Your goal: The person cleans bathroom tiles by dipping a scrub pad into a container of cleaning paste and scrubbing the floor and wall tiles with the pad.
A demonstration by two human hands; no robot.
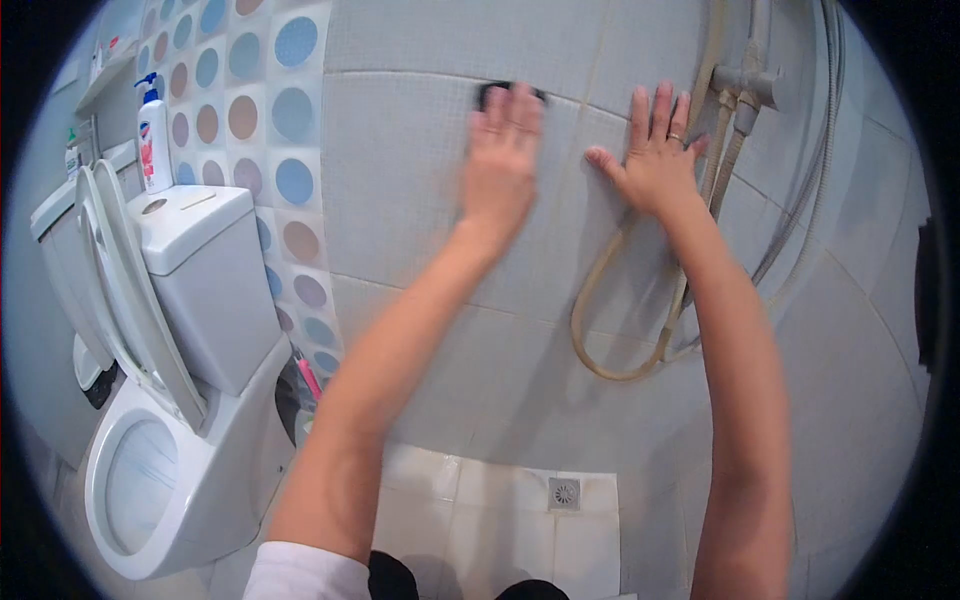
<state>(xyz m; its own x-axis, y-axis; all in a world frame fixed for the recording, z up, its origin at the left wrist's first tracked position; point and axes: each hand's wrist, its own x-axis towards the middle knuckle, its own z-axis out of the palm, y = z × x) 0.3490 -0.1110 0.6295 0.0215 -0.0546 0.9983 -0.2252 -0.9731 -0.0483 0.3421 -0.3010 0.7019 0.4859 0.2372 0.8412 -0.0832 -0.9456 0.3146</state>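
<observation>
My left hand (503,160), slightly smeared by motion, presses a small black pad (494,92) flat against the grey wall tiles (420,180). Its fingers cover most of the pad, so I cannot make out its exact kind. To the right, my right hand (655,165) lies with fingers spread on the same wall and holds nothing. A ring (676,137) shows on one finger. Close beside that hand, a yellowed hose (577,310) hangs in a loop below the metal pipe fitting (745,85).
At left stands a white toilet (200,480) with its lid (140,290) raised. A pump bottle (153,140) stands on its cistern (195,220). Grey shower hoses (828,130) hang at right. A drain (564,494) is set in the floor. Something pink (308,376) is behind the toilet.
</observation>
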